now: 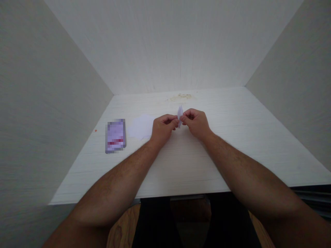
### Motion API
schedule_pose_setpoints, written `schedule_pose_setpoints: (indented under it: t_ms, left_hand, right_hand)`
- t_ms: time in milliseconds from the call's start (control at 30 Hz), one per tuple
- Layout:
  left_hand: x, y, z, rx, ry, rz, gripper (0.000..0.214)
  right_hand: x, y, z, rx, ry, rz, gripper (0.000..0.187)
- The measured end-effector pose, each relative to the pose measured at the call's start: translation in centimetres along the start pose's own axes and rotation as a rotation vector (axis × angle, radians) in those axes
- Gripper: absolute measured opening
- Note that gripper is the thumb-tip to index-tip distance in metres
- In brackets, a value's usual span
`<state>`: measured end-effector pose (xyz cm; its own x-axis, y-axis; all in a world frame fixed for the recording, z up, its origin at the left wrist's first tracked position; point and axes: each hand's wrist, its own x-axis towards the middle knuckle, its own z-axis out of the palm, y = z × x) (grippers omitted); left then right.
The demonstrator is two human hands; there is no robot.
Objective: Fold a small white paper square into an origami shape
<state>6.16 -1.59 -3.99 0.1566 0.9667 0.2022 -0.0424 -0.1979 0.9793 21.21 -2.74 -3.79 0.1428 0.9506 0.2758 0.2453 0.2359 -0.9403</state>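
Between my two hands a small piece of folded white paper [180, 112] stands upright, a little above the desk. My left hand [165, 127] pinches its left side between thumb and fingers. On the other side, my right hand [196, 121] is closed on the same paper with thumb and forefinger. Its lower part is partly covered by my fingertips. Several loose white paper sheets [141, 127] lie flat just left of my left hand, which hides their right end.
A phone-like flat object [115, 136], blurred by pixels, lies at the left of the white desk [181, 165]. A tiny orange bit [96, 130] is beside it. Pale walls enclose the desk at the back and both sides. Brownish stains [182, 96] mark the back.
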Motion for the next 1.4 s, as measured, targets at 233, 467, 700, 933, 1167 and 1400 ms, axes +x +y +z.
schedule_pose_setpoints:
  t_ms: [233,467,700,933,1167,1400]
  left_hand:
    - [0.1,-0.2,-0.2,-0.018,-0.013,0.009,0.008]
    - [0.1,-0.1,-0.2,0.029,-0.003,0.006,0.01]
    - [0.0,0.2,-0.3,0.061,-0.001,-0.006,0.012]
    - [-0.1,0.5,-0.2,0.129,-0.027,-0.01,0.016]
    - [0.0,0.3,-0.2,0.073,-0.052,-0.006,0.013]
    - [-0.1,0.6,-0.2,0.128,-0.037,-0.001,0.014]
  right_hand:
    - [0.1,0.3,0.0,0.031,-0.044,-0.003,0.016]
    - [0.2,0.4,-0.1,0.028,-0.054,-0.014,0.015]
    - [0.4,0.4,-0.4,0.017,-0.1,-0.013,0.016]
    - [0.9,-0.1,-1.4,0.019,-0.2,0.039,0.016]
    - [0.9,-0.1,-1.7,0.03,-0.219,0.033,0.016]
    - [0.9,-0.1,-1.7,0.016,-0.216,0.015,0.015]
